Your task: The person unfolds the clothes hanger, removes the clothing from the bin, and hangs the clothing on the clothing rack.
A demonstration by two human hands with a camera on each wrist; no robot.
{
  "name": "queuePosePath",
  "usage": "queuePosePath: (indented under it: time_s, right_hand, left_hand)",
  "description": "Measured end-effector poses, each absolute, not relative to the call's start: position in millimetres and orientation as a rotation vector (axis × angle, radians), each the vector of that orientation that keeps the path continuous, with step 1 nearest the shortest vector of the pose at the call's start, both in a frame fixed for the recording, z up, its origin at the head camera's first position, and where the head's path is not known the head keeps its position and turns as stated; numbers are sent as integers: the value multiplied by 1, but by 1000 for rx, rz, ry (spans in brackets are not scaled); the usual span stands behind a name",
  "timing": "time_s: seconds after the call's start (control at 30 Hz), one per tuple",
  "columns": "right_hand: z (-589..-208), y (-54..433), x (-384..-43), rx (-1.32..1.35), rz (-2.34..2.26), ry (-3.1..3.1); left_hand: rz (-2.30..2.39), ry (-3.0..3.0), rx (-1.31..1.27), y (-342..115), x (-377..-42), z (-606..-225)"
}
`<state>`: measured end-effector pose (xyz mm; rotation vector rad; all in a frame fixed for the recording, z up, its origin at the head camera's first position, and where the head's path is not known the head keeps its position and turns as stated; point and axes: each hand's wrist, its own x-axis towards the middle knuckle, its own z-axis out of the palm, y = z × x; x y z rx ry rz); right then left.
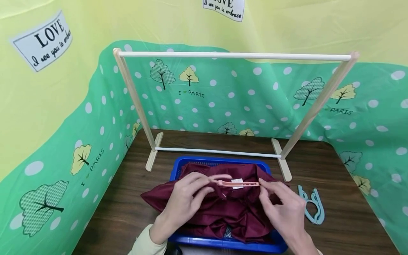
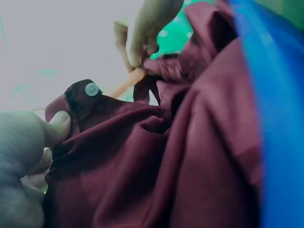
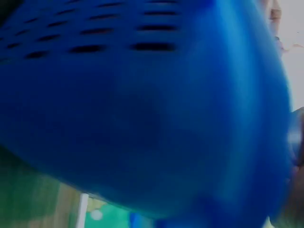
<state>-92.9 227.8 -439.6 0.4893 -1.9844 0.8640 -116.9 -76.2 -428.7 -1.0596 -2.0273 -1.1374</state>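
Observation:
A maroon shirt (image 1: 204, 212) with a white label lies bunched in a blue basket (image 1: 223, 242). Across its collar area runs a pink folding hanger (image 1: 239, 183). My left hand (image 1: 185, 196) pinches the shirt's edge near a pale button (image 2: 92, 89), its thumb (image 2: 60, 124) on top of the cloth. At the other side, my right hand (image 1: 283, 205) pinches the hanger's right end between thumb and fingertips. Cloth hides part of the hanger's left arm. In the right wrist view the basket's slotted wall (image 3: 142, 114) covers most of the picture.
Behind the basket stands a wooden rack with a white top rod (image 1: 236, 55) and a lower rod (image 1: 216, 152). A light-blue folding hanger (image 1: 313, 207) lies on the dark wooden table (image 1: 344, 230) to the right. Patterned cloth (image 1: 223, 92) walls in the back and sides.

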Motion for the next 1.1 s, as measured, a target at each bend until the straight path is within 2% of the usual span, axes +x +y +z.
queuePosePath:
  time_s: [0.37, 0.67, 1.1]
  right_hand:
    - [-424, 227, -77, 167, 1432, -2099]
    - [-419, 225, -80, -74, 1786, -2095]
    - [-425, 223, -77, 305, 2297, -2034]
  left_hand:
    - [-1172, -2104, -983, -78, -117, -432]
    - [-1173, -2114, -963, -75, -115, -431]
    - [-1214, -2153, -938, -68, -111, -433]
